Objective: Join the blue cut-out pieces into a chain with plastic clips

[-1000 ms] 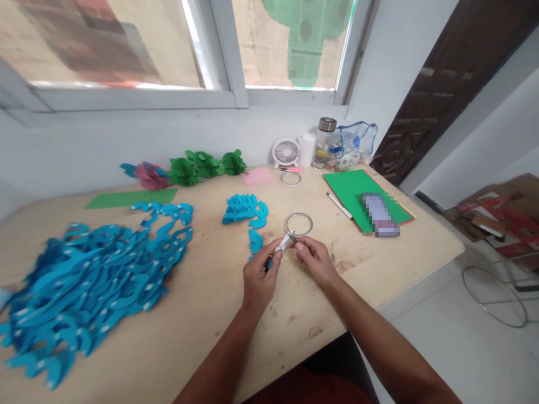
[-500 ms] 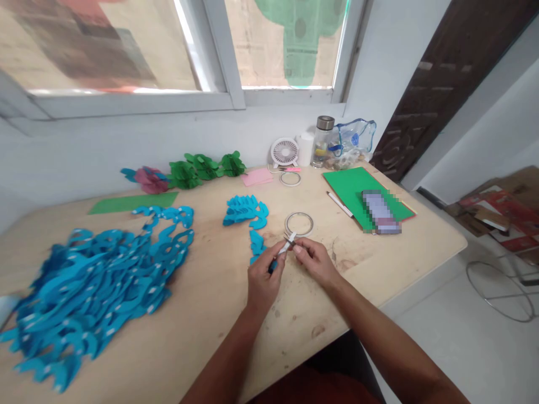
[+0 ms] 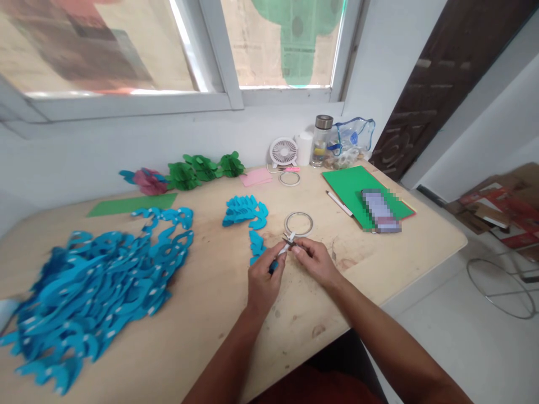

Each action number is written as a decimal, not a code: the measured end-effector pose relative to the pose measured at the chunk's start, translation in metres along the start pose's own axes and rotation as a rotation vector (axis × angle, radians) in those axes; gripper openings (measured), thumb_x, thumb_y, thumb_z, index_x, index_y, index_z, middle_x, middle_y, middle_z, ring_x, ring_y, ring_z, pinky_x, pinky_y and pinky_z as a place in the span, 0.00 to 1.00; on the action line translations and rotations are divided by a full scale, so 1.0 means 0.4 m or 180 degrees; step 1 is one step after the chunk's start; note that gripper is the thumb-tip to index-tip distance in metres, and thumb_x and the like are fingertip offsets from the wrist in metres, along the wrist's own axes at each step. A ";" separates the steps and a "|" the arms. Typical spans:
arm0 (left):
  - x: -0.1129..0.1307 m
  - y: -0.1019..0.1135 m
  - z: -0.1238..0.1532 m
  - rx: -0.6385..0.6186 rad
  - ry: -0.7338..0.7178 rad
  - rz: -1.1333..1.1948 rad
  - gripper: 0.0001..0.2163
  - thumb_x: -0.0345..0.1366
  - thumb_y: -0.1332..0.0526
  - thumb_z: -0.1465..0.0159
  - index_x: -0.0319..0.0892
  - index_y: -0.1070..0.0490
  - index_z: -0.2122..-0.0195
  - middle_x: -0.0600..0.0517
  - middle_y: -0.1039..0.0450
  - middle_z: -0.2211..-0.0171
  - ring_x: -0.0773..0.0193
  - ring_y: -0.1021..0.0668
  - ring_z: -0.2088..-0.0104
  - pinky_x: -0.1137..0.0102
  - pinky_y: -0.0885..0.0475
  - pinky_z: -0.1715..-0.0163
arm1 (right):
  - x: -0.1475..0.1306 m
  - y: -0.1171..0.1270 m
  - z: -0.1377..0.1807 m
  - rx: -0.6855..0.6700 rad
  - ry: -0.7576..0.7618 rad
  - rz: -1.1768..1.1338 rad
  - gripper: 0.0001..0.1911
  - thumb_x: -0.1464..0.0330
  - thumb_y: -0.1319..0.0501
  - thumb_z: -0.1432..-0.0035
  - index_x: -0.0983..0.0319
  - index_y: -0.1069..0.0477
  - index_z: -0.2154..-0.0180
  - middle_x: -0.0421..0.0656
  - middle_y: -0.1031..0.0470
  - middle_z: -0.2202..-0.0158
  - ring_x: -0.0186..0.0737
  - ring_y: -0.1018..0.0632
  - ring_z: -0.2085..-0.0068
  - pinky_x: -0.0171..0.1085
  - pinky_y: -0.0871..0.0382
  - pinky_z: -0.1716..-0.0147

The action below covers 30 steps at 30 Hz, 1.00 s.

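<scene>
Both my hands meet over the wooden table (image 3: 202,314) near its middle. My left hand (image 3: 263,280) is closed around a small white strip (image 3: 286,243) and a blue paper piece. My right hand (image 3: 315,261) pinches the strip's far end, where something small and dark shows. A tape ring (image 3: 298,223) lies just beyond my fingers. A small pile of blue cutouts (image 3: 245,211) sits to the left of the ring.
A large heap of blue paper cutouts (image 3: 92,286) covers the table's left. Green paper flowers (image 3: 202,167), a pink one, a fan (image 3: 283,151), a bottle (image 3: 320,140), a second tape ring (image 3: 290,178) and a green sheet (image 3: 349,188) line the back and right. A wire ring (image 3: 501,289) lies on the floor.
My hands stay together at the strip, with only small finger shifts. The view has moved slightly.
</scene>
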State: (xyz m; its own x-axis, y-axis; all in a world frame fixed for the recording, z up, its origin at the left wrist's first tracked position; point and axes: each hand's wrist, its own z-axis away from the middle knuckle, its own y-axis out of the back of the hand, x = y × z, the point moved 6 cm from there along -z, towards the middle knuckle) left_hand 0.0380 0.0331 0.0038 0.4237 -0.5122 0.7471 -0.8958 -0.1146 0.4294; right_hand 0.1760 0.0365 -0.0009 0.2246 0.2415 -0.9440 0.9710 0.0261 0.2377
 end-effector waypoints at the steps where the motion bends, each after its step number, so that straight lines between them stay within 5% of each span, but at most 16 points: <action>1: 0.000 0.000 0.000 -0.0005 -0.0005 -0.0004 0.12 0.35 0.43 0.39 0.42 0.27 0.55 0.48 0.22 0.61 0.62 0.21 0.63 0.69 0.27 0.60 | -0.001 0.001 0.000 0.0014 0.0033 0.0008 0.17 0.59 0.45 0.41 0.62 0.25 0.60 0.41 0.26 0.70 0.37 0.27 0.67 0.34 0.35 0.67; 19: -0.027 0.014 -0.002 0.0264 0.0386 0.0168 0.12 0.37 0.42 0.39 0.42 0.26 0.56 0.49 0.22 0.64 0.63 0.21 0.66 0.70 0.26 0.63 | 0.019 0.008 0.002 0.0225 -0.0140 0.0303 0.17 0.59 0.43 0.43 0.61 0.26 0.57 0.41 0.24 0.69 0.38 0.27 0.69 0.35 0.35 0.68; 30: -0.028 0.015 0.000 0.0341 0.0429 0.0174 0.13 0.37 0.42 0.40 0.42 0.27 0.55 0.51 0.22 0.66 0.65 0.22 0.69 0.73 0.27 0.68 | 0.009 -0.001 0.002 -0.0033 -0.0028 0.0533 0.15 0.58 0.44 0.42 0.62 0.26 0.64 0.38 0.31 0.75 0.34 0.33 0.73 0.32 0.42 0.73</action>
State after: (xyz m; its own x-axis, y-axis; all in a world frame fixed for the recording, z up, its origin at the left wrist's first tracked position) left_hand 0.0279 0.0382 -0.0019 0.3817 -0.4021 0.8323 -0.9241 -0.1834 0.3352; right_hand 0.1764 0.0364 -0.0045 0.3838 0.2350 -0.8930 0.9191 -0.0037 0.3941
